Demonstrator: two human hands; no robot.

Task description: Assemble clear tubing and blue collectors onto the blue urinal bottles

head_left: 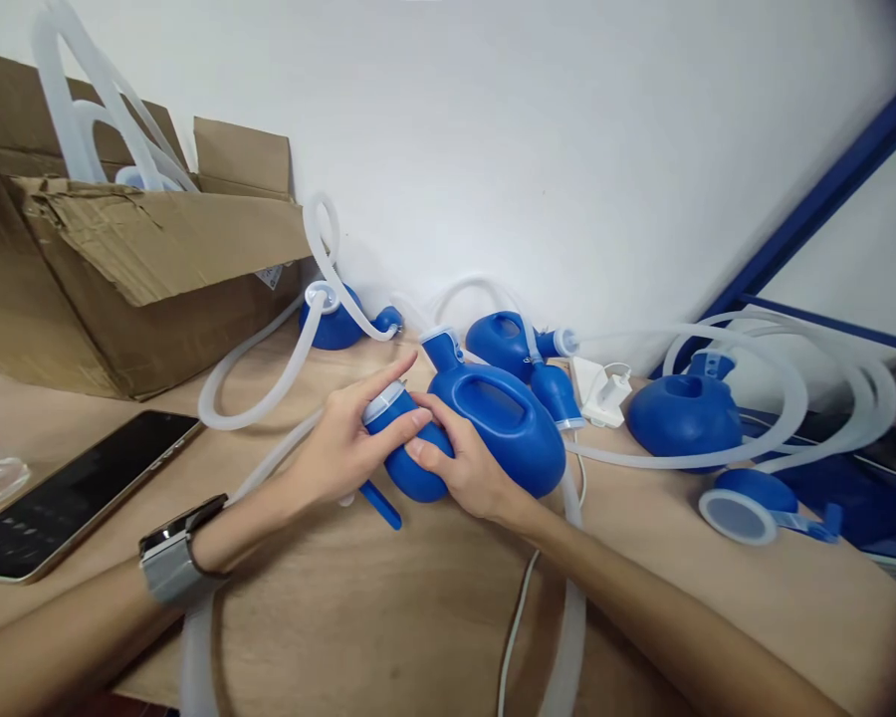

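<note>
We hold a small blue cup (427, 480) in both hands, midway between the counter's back and front edges and just left of a blue bottle (542, 453) with a looped handle. Our left hand (347, 443) grips it near the pale rim (385, 401), thumb across its side and index finger pointing out past the rim. Our right hand (467, 463) is closed over its rounded end, thumb and fingers pressing on the side. We cannot tell whether the cup's underside touches the counter (358, 617).

To work the piece well, we should let the right hand steady the rounded end while the left presses evenly around the rim, since pushing on one side alone could tilt it. A light grip seems wise: the wall looks thin enough to give. A blue strap (380, 505) sticks out below the left hand; we should mind that it does not get pinched, though its join is hidden. The clear tube (567, 597) and white cable (521, 627) run toward the counter's front edge beneath our right forearm, so we had better lift clear of them when turning the cup.
</note>
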